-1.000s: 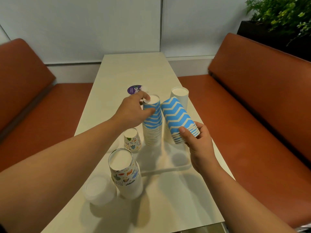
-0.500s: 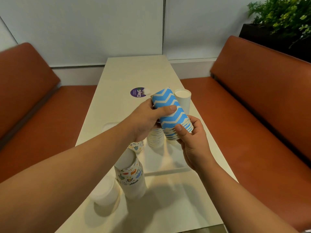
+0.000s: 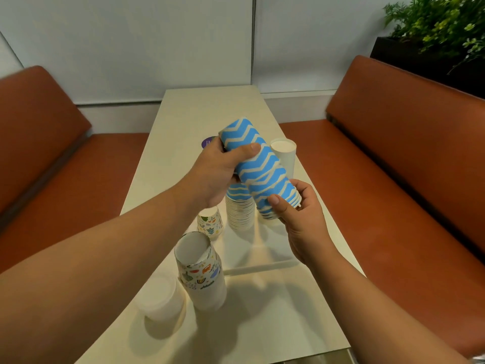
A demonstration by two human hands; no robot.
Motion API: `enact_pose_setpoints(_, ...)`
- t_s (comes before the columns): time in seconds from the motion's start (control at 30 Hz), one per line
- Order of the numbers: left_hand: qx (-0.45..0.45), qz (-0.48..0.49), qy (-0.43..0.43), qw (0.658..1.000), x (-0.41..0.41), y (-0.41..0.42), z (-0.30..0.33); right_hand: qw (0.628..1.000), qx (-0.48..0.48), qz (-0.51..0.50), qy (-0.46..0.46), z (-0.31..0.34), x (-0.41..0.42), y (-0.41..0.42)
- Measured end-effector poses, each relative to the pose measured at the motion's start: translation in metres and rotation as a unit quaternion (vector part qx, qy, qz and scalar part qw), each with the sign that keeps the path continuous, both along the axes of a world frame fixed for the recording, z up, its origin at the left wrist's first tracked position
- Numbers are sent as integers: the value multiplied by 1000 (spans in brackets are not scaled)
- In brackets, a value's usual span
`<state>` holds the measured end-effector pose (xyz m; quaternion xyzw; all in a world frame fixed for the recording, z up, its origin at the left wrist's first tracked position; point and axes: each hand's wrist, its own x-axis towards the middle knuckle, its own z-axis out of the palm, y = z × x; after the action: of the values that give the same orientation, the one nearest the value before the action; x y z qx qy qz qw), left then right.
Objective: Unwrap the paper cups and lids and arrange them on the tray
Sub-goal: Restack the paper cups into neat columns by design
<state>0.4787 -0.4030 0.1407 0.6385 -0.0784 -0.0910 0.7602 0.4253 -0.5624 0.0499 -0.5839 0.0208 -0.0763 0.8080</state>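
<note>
Low in the frame, a white lid stack [image 3: 160, 300] and a doodle-print paper cup stack [image 3: 203, 274] wait. At centre, right hand [image 3: 299, 222] pinches the rim end, left hand [image 3: 219, 172] wraps the base of the tilted blue zigzag paper cup stack [image 3: 258, 168], above the pale tray [image 3: 262, 269]. Best to twist gently, squeezing lightly so the rims don't crush.

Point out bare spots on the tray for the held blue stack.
Both hands grip the held blue stack. Free: tray near right part, between the standing blue stack and the front rim. Crowded: the left side, by the small printed cup and tall printed stack.
</note>
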Motion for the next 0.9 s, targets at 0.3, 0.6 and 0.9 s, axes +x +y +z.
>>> enact_pose_setpoints(0.3,131,130,-194,964,45,25,32,997,-8,-58,43,-24,2,-16)
enact_pose_setpoints(0.6,317,51,-86,943,54,17,-19,998,33,-48,35,-18,2,-17)
enact_pose_setpoints(0.9,192,58,-103,974,5,1,0,997,69,19,0,10,10,1)
